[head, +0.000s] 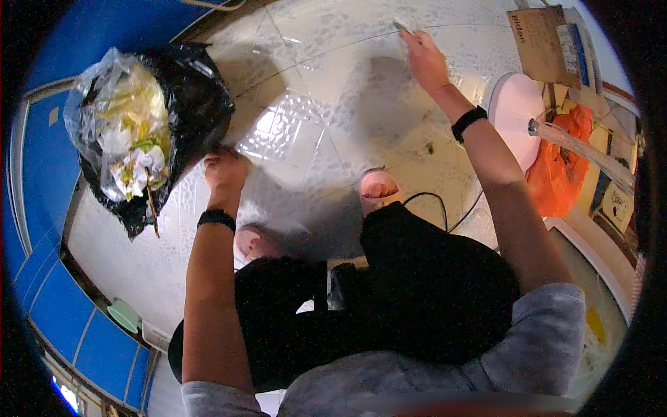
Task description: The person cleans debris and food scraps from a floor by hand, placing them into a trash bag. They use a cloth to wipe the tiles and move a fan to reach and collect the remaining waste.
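Note:
My left hand (225, 169) is closed at the lower right edge of a black plastic bag (200, 94); its fingers are blurred and mostly hidden, and it appears to grip the bag's edge. The bag stands open, with a clear plastic bag (83, 114) inside it holding yellowish and green scraps, crumpled white tissue (148, 164) and a thin brown stem (152, 211). My right hand (427, 62) is stretched far forward over the tiled floor (333, 120), its fingers closed on a small, thin, blurred object (400, 27) that I cannot identify.
A pink round stand base (516, 117) with a pole (583, 148), an orange plastic bag (560, 172) and a cardboard box (542, 47) are at the right. Blue cabinets (68, 307) line the left. A black cable (443, 208) runs beside my pink slipper (379, 185). A green scrap (430, 148) lies on the floor.

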The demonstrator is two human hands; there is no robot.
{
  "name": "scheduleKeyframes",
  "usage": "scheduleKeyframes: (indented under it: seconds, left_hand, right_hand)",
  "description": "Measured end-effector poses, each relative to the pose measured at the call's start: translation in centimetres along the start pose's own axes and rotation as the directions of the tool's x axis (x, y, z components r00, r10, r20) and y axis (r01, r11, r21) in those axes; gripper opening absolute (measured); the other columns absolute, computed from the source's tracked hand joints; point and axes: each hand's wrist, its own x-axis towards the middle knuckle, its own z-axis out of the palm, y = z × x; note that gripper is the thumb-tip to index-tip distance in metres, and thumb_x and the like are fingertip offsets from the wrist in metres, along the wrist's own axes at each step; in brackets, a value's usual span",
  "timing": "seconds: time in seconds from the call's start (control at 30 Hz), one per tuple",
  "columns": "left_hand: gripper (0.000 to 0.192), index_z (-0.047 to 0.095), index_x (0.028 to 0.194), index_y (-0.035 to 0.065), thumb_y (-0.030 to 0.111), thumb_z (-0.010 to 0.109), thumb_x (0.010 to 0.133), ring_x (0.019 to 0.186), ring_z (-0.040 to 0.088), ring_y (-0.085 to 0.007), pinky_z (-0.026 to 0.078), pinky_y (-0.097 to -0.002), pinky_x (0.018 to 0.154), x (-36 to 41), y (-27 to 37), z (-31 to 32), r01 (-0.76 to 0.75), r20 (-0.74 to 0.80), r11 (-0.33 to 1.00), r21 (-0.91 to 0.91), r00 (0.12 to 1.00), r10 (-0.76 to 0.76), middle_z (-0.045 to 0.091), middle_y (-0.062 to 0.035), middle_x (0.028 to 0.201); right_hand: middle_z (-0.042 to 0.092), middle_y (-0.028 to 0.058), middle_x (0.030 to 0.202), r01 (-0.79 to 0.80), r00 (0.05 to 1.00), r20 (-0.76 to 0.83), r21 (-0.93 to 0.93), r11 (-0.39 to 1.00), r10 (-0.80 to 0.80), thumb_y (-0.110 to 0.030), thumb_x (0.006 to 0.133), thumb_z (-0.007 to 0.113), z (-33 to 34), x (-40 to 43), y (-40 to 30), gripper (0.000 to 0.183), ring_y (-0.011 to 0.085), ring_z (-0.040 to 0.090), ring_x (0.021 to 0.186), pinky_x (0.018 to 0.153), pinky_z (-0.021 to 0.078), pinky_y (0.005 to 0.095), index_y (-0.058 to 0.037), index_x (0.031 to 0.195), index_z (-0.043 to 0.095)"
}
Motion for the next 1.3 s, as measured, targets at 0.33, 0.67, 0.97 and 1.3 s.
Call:
scheduleKeyframes:
  seconds: [0.33, 0.67, 0.97, 1.3]
  left_hand:
    - [0.049, 0.051, 0.117, -0.0047, 0.03, 0.05, 0.083, 0.101, 0.056, -0.0336, 0.049, -0.0426, 0.084, 0.6, 0.6, 0.7, -0.043, -0.042, 0.992, 0.115, 0.998, 0.048, 0.054, -0.0223, 0.116]
    - [0.055, 0.044, 0.125, -0.0004, 0.03, 0.052, 0.08, 0.11, 0.052, -0.0353, 0.047, -0.0392, 0.088, 1.2, -3.3, 4.2, 0.067, -0.131, 0.998, -0.018, 0.989, -0.069, 0.051, -0.0213, 0.123]
    - [0.045, 0.058, 0.112, 0.0027, 0.033, 0.05, 0.079, 0.101, 0.057, -0.0347, 0.05, -0.0394, 0.08, 0.0, -2.9, 1.5, -0.012, -0.086, 0.995, 0.1, 0.996, 0.02, 0.057, -0.0211, 0.116]
    - [0.056, 0.051, 0.121, -0.0014, 0.036, 0.048, 0.08, 0.105, 0.056, -0.0379, 0.049, -0.0423, 0.086, 0.1, 0.9, -0.7, -0.112, -0.029, 0.972, 0.206, 0.992, 0.12, 0.054, -0.0237, 0.12]
  right_hand:
    - [0.051, 0.0092, 0.132, 0.654, 0.756, -0.07, 0.134, 0.745, -0.651, -0.023, 0.089, 0.049, 7.6, 3.7, -25.5, 0.037, 0.0268, 0.05, 0.12, 0.103, 0.0368, 0.0402, -0.0119, 0.124, 0.055]
    - [0.051, 0.0204, 0.125, -0.104, 0.975, -0.189, 0.063, 0.993, 0.114, -0.02, 0.083, 0.053, 6.1, 10.3, -5.8, 0.04, 0.0368, 0.051, 0.11, 0.094, 0.0409, 0.0457, -0.0017, 0.119, 0.051]
    - [0.056, 0.0161, 0.122, -0.036, 0.986, -0.161, 0.07, 0.997, 0.047, -0.007, 0.081, 0.048, 1.1, -1.1, -6.2, 0.034, 0.0334, 0.052, 0.11, 0.093, 0.0424, 0.0417, 0.0, 0.113, 0.056]
    - [0.06, 0.0155, 0.073, 0.223, 0.9, 0.262, 0.41, 0.885, -0.349, -0.013, 0.088, 0.045, 4.2, -3.2, -14.3, 0.014, 0.0358, 0.063, 0.07, 0.061, 0.0492, 0.0495, -0.0041, 0.095, 0.053]
